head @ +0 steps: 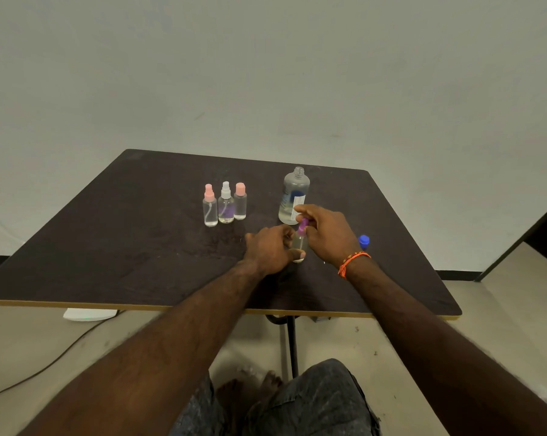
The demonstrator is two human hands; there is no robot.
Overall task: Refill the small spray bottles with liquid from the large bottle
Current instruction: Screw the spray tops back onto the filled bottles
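The head view shows the left hand [270,248] wrapped around a small clear spray bottle with a purple top [299,243] standing on the dark brown desk [140,240]. The right hand [325,232] pinches that purple top. I think the top is being twisted on or off; I cannot tell which. The next move needs a steady hold so the bottle does not tip. The big clear plastic bottle [292,196] stands open just behind, with some clear liquid low inside. Its blue cap [364,241] lies near the right wrist. 3 more small capped bottles [225,204] stand together to the left, each holding clear liquid.
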